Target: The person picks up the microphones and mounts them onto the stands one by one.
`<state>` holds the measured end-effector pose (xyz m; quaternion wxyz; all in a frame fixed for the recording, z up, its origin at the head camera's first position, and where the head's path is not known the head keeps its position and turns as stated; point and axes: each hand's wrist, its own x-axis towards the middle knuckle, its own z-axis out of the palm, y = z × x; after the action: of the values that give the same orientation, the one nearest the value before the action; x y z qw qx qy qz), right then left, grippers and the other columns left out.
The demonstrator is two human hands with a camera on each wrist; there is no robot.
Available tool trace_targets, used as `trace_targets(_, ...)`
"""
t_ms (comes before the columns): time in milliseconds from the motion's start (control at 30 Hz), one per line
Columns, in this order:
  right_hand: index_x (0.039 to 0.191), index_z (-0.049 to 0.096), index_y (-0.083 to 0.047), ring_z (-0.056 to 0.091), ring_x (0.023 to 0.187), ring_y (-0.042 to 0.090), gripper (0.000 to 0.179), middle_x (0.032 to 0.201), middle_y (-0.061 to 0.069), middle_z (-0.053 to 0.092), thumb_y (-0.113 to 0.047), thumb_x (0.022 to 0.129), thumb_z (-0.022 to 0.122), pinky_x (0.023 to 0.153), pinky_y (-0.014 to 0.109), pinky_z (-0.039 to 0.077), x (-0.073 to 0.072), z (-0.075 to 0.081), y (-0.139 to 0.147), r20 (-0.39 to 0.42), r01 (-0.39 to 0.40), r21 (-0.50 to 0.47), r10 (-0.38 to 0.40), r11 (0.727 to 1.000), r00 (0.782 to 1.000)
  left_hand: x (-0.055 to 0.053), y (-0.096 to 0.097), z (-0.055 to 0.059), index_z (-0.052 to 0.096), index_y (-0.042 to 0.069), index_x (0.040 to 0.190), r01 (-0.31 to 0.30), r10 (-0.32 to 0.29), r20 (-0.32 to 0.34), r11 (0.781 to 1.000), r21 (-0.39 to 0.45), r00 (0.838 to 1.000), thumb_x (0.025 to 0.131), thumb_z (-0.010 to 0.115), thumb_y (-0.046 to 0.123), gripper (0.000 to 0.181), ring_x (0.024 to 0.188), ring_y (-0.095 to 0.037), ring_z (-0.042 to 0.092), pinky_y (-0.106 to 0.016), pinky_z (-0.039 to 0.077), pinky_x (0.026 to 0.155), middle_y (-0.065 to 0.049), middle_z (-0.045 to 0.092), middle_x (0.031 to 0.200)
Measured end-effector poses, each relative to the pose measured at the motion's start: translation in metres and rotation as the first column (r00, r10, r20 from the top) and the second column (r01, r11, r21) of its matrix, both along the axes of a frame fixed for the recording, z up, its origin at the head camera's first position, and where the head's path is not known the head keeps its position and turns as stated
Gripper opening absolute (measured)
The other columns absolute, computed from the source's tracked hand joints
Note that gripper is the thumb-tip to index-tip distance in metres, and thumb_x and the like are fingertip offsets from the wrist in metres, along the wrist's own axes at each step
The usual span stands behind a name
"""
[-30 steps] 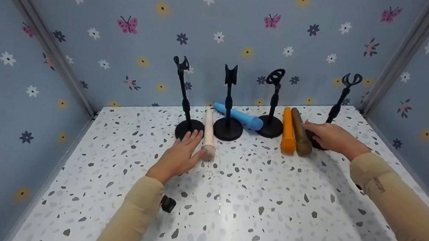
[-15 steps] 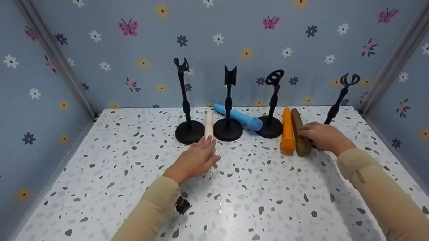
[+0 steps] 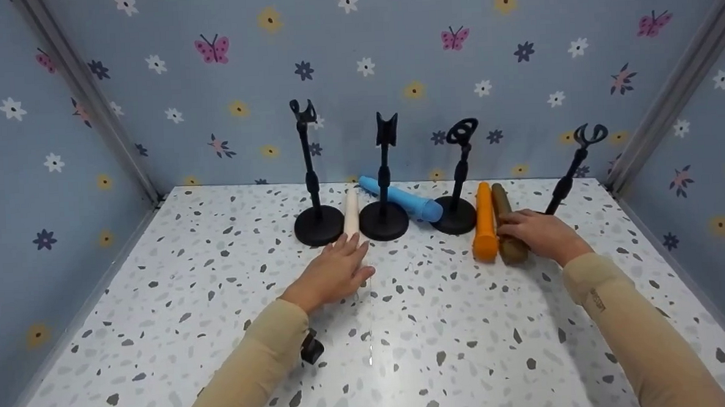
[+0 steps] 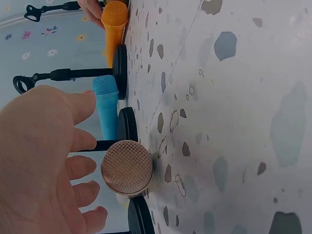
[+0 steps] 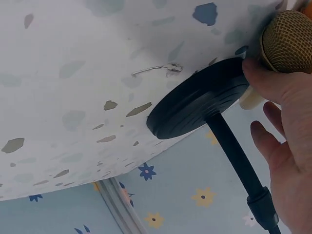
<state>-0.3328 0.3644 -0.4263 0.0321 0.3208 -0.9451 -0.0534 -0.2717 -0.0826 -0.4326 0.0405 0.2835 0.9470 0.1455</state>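
Observation:
My left hand (image 3: 332,272), fingers extended, hovers over the head end of a white microphone (image 3: 351,213), whose mesh head (image 4: 127,167) shows beside the fingers in the left wrist view. On the right, my right hand (image 3: 541,235) reaches over a brown-gold microphone (image 3: 512,246); its fingertips lie at the handle. The right wrist view has the thumb beside the gold mesh head (image 5: 290,41), with a gap between thumb and fingers. Whether the fingers press on the handle is hard to see. Behind this hand a black microphone stand (image 3: 562,188) leans to the right.
Three more black stands, left (image 3: 319,224), middle (image 3: 384,221) and right-middle (image 3: 455,215), stand along the back. A blue microphone (image 3: 411,202) lies slantwise behind two of them. An orange microphone (image 3: 485,222) lies beside the brown one. Patterned walls (image 3: 357,75) enclose the speckled table (image 3: 436,347).
My left hand has moved right, from beside the left stand to over the white microphone. The right hand has shifted left onto the brown-gold microphone. The microphones look unmoved.

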Motion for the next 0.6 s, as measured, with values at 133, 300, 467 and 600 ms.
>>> trace_targets(133,0.131,0.066,-0.017,0.053,0.126,0.043,0.053,0.146,0.018,0.053,0.011,0.087,0.070,0.096,0.059,0.049,0.001,-0.003,0.003,-0.025,-0.042,-0.017,0.042,0.999,0.999,0.001,0.001,-0.001,0.034,0.004,0.157,-0.005,0.005,-0.002,1.000,-0.014,1.000,0.109,0.040,0.045,0.064,0.152,-0.040,0.015,-0.053,0.015,0.121,-0.020,0.021,0.164)
trace_targets(300,0.136,0.063,-0.017,0.053,0.126,0.044,0.054,0.146,0.017,0.053,0.008,0.089,0.070,0.095,0.060,0.050,0.002,-0.006,0.007,-0.057,-0.094,-0.034,0.092,0.995,0.994,0.000,0.002,-0.001,0.034,0.004,0.157,-0.005,0.005,0.003,1.000,-0.031,1.000,0.109,0.039,0.045,0.064,0.152,-0.039,0.014,-0.053,0.016,0.121,-0.021,0.022,0.164)
trace_targets(467,0.134,0.063,-0.016,0.054,0.125,0.042,0.052,0.142,0.014,0.057,0.007,0.087,0.073,0.093,0.059,0.051,0.003,-0.006,0.011,-0.088,-0.114,-0.078,0.107,0.990,0.990,0.001,0.004,0.000,0.037,0.003,0.155,0.006,-0.006,-0.001,1.000,-0.026,1.000,0.109,0.041,0.043,0.062,0.152,-0.039,0.018,-0.055,0.018,0.120,-0.020,0.026,0.163)
trace_targets(600,0.130,0.063,-0.014,0.055,0.125,0.041,0.049,0.139,0.013,0.059,0.004,0.086,0.076,0.088,0.058,0.054,0.006,-0.001,0.011,-0.087,-0.085,-0.126,0.075,0.988,0.993,0.001,0.005,0.002,0.040,0.002,0.154,0.013,-0.013,0.010,0.999,-0.039,1.000,0.109,0.041,0.044,0.061,0.151,-0.036,0.021,-0.055,0.020,0.120,-0.018,0.030,0.161)
